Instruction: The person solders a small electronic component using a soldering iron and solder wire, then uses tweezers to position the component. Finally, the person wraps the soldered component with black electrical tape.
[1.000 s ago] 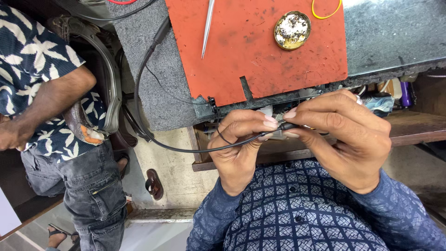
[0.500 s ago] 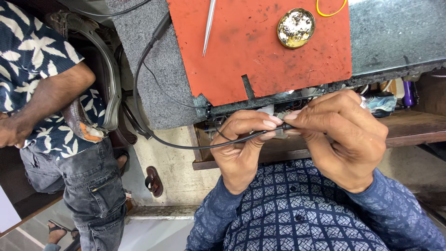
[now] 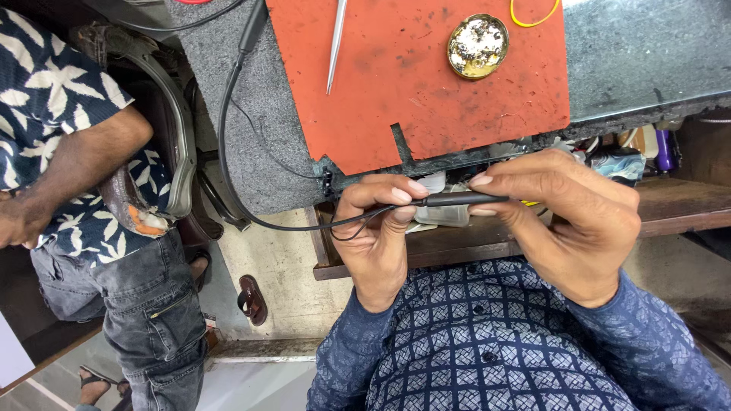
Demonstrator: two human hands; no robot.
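Observation:
Both of my hands hold a slim black stick-shaped part [image 3: 457, 199] of a black neckband earphone, level and just below the bench edge. My left hand [image 3: 378, 236] pinches its left end between thumb and fingers. My right hand [image 3: 567, 221] grips its right end. A thin black cable [image 3: 228, 160] runs from the part, loops down and left, then climbs onto the grey bench top [image 3: 228, 91]. A small loop of thin wire hangs by my left fingers.
An orange-red work mat [image 3: 426, 84] lies on the bench with metal tweezers [image 3: 336, 46], a round brass tin [image 3: 477, 46] and a yellow rubber band [image 3: 533, 15]. A person in a leaf-print shirt [image 3: 68, 152] stands at the left. A wooden shelf [image 3: 670, 209] sits below.
The view has shifted slightly. My hands have drawn a little apart, so more of the black part shows between them. The person at the left has barely moved.

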